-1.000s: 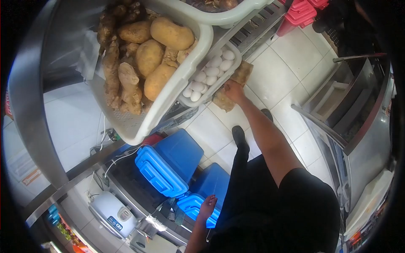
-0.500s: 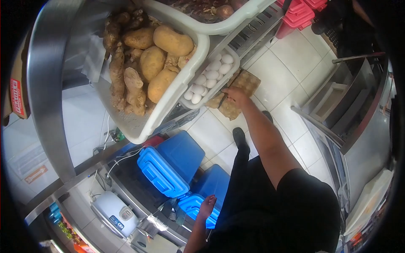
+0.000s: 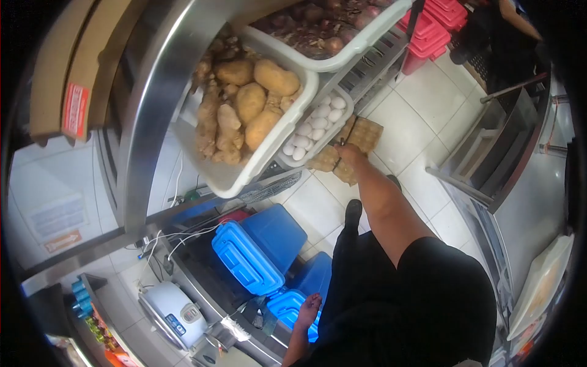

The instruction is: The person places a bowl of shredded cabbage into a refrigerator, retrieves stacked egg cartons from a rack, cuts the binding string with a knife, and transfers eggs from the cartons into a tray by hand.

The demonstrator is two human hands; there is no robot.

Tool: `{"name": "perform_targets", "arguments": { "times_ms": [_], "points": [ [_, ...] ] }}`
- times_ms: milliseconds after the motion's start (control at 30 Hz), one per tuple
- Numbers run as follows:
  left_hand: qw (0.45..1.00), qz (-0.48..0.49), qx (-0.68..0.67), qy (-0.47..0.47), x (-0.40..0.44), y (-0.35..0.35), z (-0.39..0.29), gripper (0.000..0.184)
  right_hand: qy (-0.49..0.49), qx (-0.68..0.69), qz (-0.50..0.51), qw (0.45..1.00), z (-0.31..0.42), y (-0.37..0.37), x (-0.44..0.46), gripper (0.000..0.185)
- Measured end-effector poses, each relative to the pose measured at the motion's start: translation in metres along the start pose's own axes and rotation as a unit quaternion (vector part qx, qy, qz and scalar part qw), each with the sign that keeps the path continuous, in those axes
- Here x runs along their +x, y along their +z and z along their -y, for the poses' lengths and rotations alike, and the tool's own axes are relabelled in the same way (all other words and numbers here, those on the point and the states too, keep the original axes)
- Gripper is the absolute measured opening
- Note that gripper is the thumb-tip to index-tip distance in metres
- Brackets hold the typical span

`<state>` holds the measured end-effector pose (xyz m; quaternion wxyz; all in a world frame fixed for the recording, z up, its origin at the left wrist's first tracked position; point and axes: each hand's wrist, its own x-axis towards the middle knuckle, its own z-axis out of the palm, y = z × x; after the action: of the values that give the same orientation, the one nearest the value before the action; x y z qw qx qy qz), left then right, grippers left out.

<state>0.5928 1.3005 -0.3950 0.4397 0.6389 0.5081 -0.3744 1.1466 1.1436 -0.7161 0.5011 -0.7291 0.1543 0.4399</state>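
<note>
My right hand (image 3: 350, 154) reaches out beside the small white basket of eggs (image 3: 313, 129), its fingers closed round a thin dark object (image 3: 339, 144) whose kind I cannot make out. Below that hand, brown egg trays (image 3: 367, 134) of moulded pulp lie low near the floor; whether the hand touches them is unclear. My left hand (image 3: 309, 310) hangs at my side with its fingers curled in, close to a blue lidded bin (image 3: 292, 309). Nothing shows in it.
A white basket of potatoes and ginger (image 3: 241, 183) and another of onions (image 3: 333, 62) stand on the metal rack. Blue bins (image 3: 260, 244), a rice cooker (image 3: 174, 315) and red containers (image 3: 425, 30) are around. Another person (image 3: 504, 43) is at the top right.
The view has shifted, so the rack and baskets appear farther right and more onions show. My right hand stays near the egg trays, holding the thin dark object. My left hand remains curled.
</note>
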Motion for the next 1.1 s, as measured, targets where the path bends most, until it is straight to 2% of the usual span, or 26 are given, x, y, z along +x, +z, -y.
{"name": "perform_targets", "arguments": {
  "times_ms": [67, 100, 133, 167, 233, 267, 333, 400, 433, 467, 500, 533, 567, 600, 633, 733, 800, 867, 933, 967, 1000, 1033, 1067, 1100],
  "points": [
    [0.997, -0.002, 0.070, -0.015, -0.006, -0.010, 0.007, 0.049, -0.026, -0.003, -0.015, 1.000, -0.001, -0.001, -0.018, 0.061],
    [0.994, 0.003, 0.109, -0.014, 0.002, -0.014, 0.004, 0.049, -0.007, 0.001, -0.052, 0.999, 0.008, -0.009, -0.021, 0.055],
    [0.985, 0.033, 0.166, 0.037, 0.037, -0.030, 0.061, 0.047, 0.022, 0.003, -0.078, 0.997, 0.013, -0.003, -0.038, 0.050],
    [0.996, 0.069, 0.038, 0.049, 0.070, -0.046, 0.123, 0.045, 0.051, 0.001, -0.099, 0.994, 0.009, 0.005, -0.056, 0.046],
    [0.997, 0.080, -0.008, 0.010, 0.050, -0.063, 0.094, 0.044, -0.129, -0.168, -0.129, 0.969, -0.071, 0.029, 0.003, 0.043],
    [0.994, 0.106, -0.037, 0.007, 0.070, -0.084, 0.114, 0.043, -0.124, -0.193, -0.151, 0.962, -0.089, 0.036, 0.002, 0.042],
    [0.999, 0.046, 0.010, -0.011, 0.069, -0.107, 0.097, 0.043, 0.010, -0.074, -0.135, 0.988, -0.049, 0.025, -0.089, 0.040],
    [0.999, 0.032, 0.021, -0.023, 0.089, -0.132, 0.087, 0.045, 0.062, 0.081, -0.155, 0.983, -0.074, 0.024, -0.125, 0.046],
    [0.999, 0.040, 0.027, -0.025, 0.104, -0.150, 0.089, 0.046, -0.016, -0.071, -0.152, 0.986, -0.106, 0.023, -0.138, 0.051],
    [0.999, 0.043, 0.015, -0.027, 0.114, -0.164, 0.083, 0.046, -0.090, -0.226, -0.146, 0.959, -0.130, 0.020, -0.152, 0.055],
    [0.997, 0.060, 0.044, -0.004, 0.128, -0.185, 0.083, 0.042, 0.032, 0.015, -0.161, 0.986, -0.125, 0.018, -0.184, 0.058],
    [0.995, 0.066, 0.071, 0.006, 0.127, -0.194, 0.062, 0.039, 0.147, 0.258, -0.166, 0.940, -0.121, 0.019, -0.219, 0.060],
    [0.992, 0.110, 0.018, 0.065, 0.136, -0.216, 0.066, 0.039, 0.174, 0.276, -0.176, 0.929, -0.131, 0.019, -0.248, 0.059],
    [0.997, 0.064, 0.043, 0.025, 0.137, -0.218, 0.043, 0.041, 0.201, 0.298, -0.187, 0.914, -0.146, 0.022, -0.277, 0.059],
    [0.998, 0.043, 0.034, -0.020, 0.145, -0.223, 0.024, 0.042, 0.178, 0.303, -0.201, 0.914, -0.180, 0.030, -0.289, 0.056],
    [0.997, 0.049, 0.058, 0.014, 0.150, -0.231, -0.020, 0.038, 0.159, 0.307, -0.239, 0.907, -0.253, 0.045, -0.356, 0.054],
    [0.993, 0.053, 0.103, 0.022, 0.151, -0.223, -0.047, 0.036, 0.263, 0.362, -0.235, 0.863, -0.311, 0.054, -0.396, 0.055],
    [0.987, 0.046, 0.151, 0.042, 0.157, -0.211, -0.069, 0.035, 0.205, 0.411, -0.325, 0.827, -0.365, 0.074, -0.432, 0.052],
    [0.980, 0.039, 0.182, 0.075, 0.161, -0.184, -0.096, 0.035, 0.212, 0.552, -0.339, 0.732, -0.375, 0.073, -0.500, 0.055],
    [0.975, 0.038, 0.205, 0.081, 0.153, -0.170, -0.108, 0.034, 0.204, 0.568, -0.352, 0.715, -0.406, 0.083, -0.517, 0.055],
    [0.969, 0.032, 0.228, 0.086, 0.147, -0.155, -0.118, 0.034, 0.186, 0.559, -0.368, 0.720, -0.462, 0.102, -0.521, 0.055],
    [0.957, 0.041, 0.268, 0.105, 0.140, -0.140, -0.126, 0.033, 0.153, 0.507, -0.387, 0.755, -0.529, 0.128, -0.520, 0.055],
    [0.943, 0.047, 0.305, 0.125, 0.135, -0.125, -0.136, 0.033, 0.053, 0.361, -0.423, 0.829, -0.641, 0.173, -0.492, 0.055],
    [0.928, 0.048, 0.341, 0.145, 0.126, -0.113, -0.145, 0.032, 0.118, 0.525, -0.421, 0.731, -0.591, 0.160, -0.551, 0.054]
  ]
}}
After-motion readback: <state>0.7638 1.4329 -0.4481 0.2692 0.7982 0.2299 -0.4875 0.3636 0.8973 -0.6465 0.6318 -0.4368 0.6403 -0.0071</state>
